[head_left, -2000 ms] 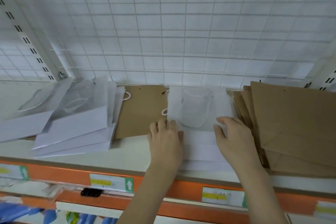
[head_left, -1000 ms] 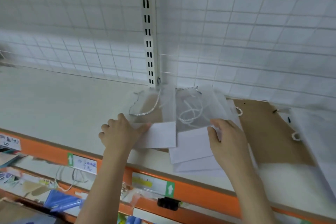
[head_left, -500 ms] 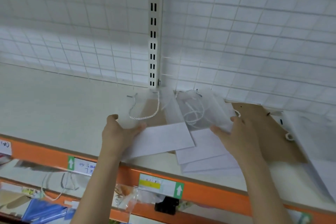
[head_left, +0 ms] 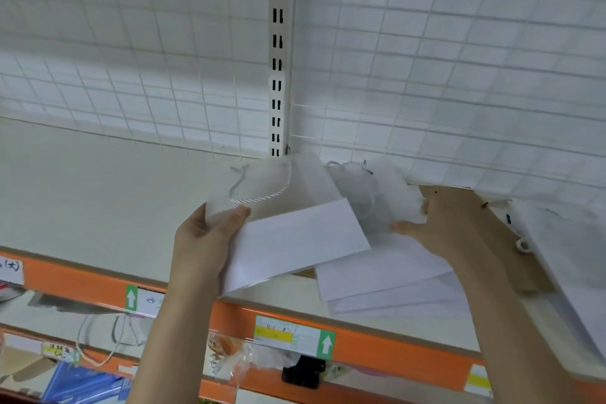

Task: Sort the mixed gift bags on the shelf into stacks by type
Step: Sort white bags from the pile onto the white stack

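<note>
— At the foot of the slotted white upright (head_left: 278, 75), what is going on?
— The left hand (head_left: 205, 246) grips a white gift bag (head_left: 295, 236), thumb on top and fingers curled beneath its left edge. The bag is tilted, with its lower part out over the front edge of the shelf (head_left: 98, 200); its frosted upper part and twisted cord handle (head_left: 259, 193) point back toward the upright.
— And the right hand?
— The right hand (head_left: 442, 229) lies to the right of the upright, fingers fairly straight, pressing on the fanned stack of white bags (head_left: 393, 279).
— What else lies near?
— A brown paper bag (head_left: 475, 207) sits under that stack, further right of the upright. Below runs the orange shelf rail (head_left: 377, 348) with a price label (head_left: 293, 334).
</note>
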Motion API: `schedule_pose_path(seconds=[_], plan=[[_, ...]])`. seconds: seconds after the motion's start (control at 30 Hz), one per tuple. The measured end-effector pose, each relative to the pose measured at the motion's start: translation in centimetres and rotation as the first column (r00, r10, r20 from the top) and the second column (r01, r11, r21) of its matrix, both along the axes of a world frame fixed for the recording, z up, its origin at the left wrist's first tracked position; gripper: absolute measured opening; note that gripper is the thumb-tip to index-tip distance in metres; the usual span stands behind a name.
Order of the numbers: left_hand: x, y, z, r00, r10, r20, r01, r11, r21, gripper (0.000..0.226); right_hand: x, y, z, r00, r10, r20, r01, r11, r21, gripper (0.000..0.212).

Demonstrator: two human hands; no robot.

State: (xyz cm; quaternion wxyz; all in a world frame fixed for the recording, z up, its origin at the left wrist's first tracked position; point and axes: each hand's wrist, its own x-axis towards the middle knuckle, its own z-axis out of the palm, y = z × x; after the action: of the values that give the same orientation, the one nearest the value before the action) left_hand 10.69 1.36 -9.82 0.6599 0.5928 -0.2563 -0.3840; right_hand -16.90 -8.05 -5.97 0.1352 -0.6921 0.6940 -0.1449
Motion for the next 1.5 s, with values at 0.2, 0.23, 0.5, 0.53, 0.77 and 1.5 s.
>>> schedule_pose_path(seconds=[0.2,0.23,0.5,0.53,0.77,1.5], plan=[[-4.4,-0.9,1.7,0.999,-0.044,-0.019,0.041,0.986,-0.161,0.006,-4.3,1.4,1.1,0.969,-0.033,0.246,0.065,0.99,-0.122,0.047],[-5.4,-1.2,1.8,0.998,-0.063,-0.01,0.061,0.983,-0.172,0.006,-5.4,1.9,1.1,0.962,-0.04,0.27,0.081,0.986,-0.144,0.043],[-15.8,-3.1,2.1,0.978,-0.204,-0.044,0.194,0.967,-0.167,0.009,-16.4,5.3,0.8,0.853,-0.121,0.508,0.275,0.931,-0.241,0.028],[-17.3,-3.2,2.0,0.974,-0.219,-0.061,0.208,0.966,-0.152,0.012,-17.9,5.8,0.5,0.84,-0.122,0.528,0.294,0.921,-0.254,0.027],[-25.4,-3.4,1.9,0.967,-0.257,0.001,0.254,0.955,-0.155,0.013,-27.5,6.4,-0.4,0.793,-0.192,0.578,0.386,0.893,-0.233,0.021],[-37.5,-2.4,1.3,0.983,-0.169,0.067,0.174,0.982,-0.079,0.018,-33.8,4.0,-3.5,0.956,-0.139,0.258,0.195,0.959,-0.206,0.045]])
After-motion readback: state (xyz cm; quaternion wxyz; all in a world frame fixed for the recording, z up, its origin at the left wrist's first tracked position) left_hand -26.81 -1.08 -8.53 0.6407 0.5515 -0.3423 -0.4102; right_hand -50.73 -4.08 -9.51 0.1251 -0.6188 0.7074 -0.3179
